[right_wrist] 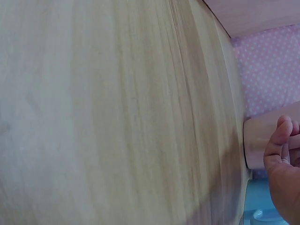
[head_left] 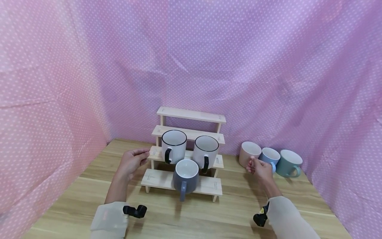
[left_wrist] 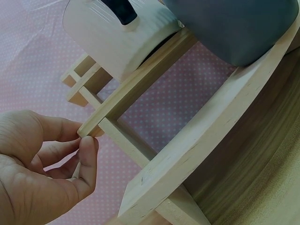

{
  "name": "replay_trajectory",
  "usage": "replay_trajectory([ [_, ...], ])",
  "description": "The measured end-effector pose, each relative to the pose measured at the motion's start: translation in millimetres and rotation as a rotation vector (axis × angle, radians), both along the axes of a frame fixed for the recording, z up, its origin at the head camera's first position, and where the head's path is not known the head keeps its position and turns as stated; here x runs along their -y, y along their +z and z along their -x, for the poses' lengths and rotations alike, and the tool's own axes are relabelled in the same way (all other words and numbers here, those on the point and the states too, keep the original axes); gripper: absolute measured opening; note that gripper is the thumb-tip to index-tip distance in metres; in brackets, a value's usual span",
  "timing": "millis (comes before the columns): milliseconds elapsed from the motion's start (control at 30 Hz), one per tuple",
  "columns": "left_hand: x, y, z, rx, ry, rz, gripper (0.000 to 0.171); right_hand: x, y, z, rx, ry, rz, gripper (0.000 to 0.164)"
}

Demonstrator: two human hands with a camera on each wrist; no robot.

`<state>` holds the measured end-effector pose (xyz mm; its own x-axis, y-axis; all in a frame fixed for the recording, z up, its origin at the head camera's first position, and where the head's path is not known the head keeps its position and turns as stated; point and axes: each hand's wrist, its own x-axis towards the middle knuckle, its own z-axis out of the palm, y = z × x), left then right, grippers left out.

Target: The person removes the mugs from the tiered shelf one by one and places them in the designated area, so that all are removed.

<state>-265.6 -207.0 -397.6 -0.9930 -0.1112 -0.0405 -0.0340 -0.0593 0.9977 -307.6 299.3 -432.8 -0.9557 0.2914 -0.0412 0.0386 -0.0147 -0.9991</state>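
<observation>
Left hand (head_left: pixel 131 162) pinches the left end of the second step up on the stand (head_left: pixel 191 114), while the right hand (head_left: pixel 261 171) curls its fingers at the pink mug (head_left: pixel 247 151), seemingly on the handle (the hand hides most of it). The pink mug is upright on the counter (head_left: pixel 194 219), right of the stand and near the curtain (head_left: pixel 209 49). It looks ceramic: stiff, smooth, fairly heavy and apt to chip, so the handle should be the surest hold. Bare wood makes the stand look light, stiff and easy to nudge; its step ends offer a good grip. Just beside the pink mug is the blue mug (head_left: pixel 268 153), then the green mug (head_left: pixel 286 162), crowding that side. Two white mugs (head_left: pixel 174 147) share the pinched step; the gray mug (head_left: pixel 186 181) occupies the lowest, its handle jutting past the front edge.
</observation>
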Motion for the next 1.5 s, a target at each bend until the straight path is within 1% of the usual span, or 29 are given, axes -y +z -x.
replay_trajectory([
  [367, 1, -1.0, 0.2, 0.004, 0.001, -0.01, 0.039, -1, 0.0, -2.1, -0.001, 0.034, 0.064, 0.034],
  [500, 2, -0.6, -0.4, 0.007, -0.001, -0.025, 0.04, -1, 2.6, -4.0, 0.007, 0.063, 0.052, 0.035],
  [700, 2, -0.6, -0.7, 0.005, -0.003, -0.023, 0.039, -1, 8.0, -9.2, 0.024, 0.106, -0.01, 0.035],
  [833, 3, -1.6, -0.1, 0.006, -0.002, -0.007, 0.038, -3, 12.6, -12.2, 0.048, 0.102, -0.083, 0.034],
  [1000, 4, -3.0, 0.4, 0.012, 0.008, -0.004, 0.037, -8, 18.9, -14.2, 0.083, 0.061, -0.227, 0.033],
  [1100, 5, -3.3, 0.3, 0.012, 0.005, -0.003, 0.037, -11, 23.3, -16.2, 0.087, 0.048, -0.305, 0.031],
  [1200, 5, -3.0, 0.0, 0.008, -0.001, -0.003, 0.037, -12, 28.1, -18.1, 0.073, 0.042, -0.379, 0.03],
  [1367, 3, -2.0, -0.4, 0.003, -0.007, -0.006, 0.037, -11, 36.9, -21.9, 0.037, 0.065, -0.486, 0.033],
  [1500, 3, -1.6, 0.1, -0.001, -0.01, -0.013, 0.037, -9, 41.9, -23.7, 0.002, 0.12, -0.53, 0.035],
])
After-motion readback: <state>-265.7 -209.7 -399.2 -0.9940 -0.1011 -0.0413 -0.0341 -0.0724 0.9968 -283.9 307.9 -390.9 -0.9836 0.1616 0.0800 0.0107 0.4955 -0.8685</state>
